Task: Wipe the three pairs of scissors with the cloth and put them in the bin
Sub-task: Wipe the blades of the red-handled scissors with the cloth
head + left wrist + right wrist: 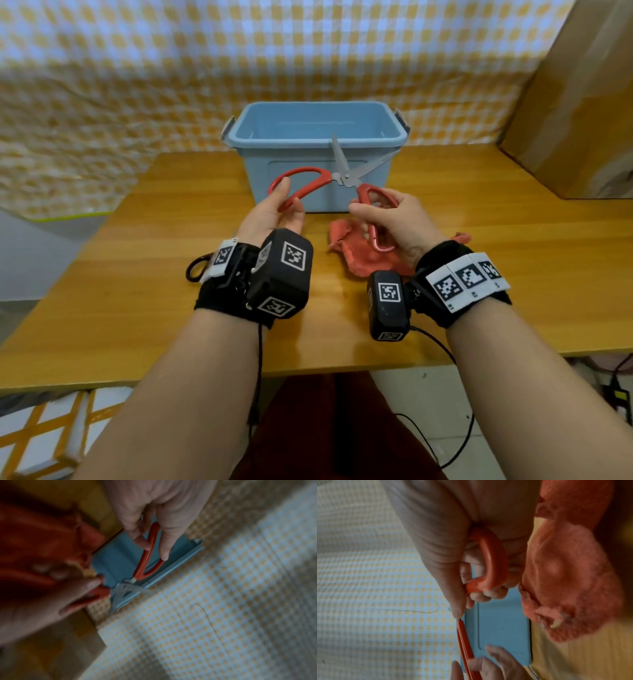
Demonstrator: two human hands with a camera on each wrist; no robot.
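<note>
Red-handled scissors (342, 176) hang in the air in front of the blue bin (291, 161), blades spread wide apart. My left hand (277, 212) pinches the left handle loop (147, 555). My right hand (390, 219) grips the right handle loop (491, 563), fingers curled through it. The red cloth (363, 253) lies crumpled on the table under my right hand; it shows in the right wrist view (570, 581) too. A black scissor handle (196, 270) peeks out from behind my left wrist. The bin's inside looks empty.
The wooden table (479, 260) carries the bin at its far middle. A brown cardboard box (579, 113) stands at the back right. A yellow checked cloth (137, 68) hangs behind the table and drapes to the left.
</note>
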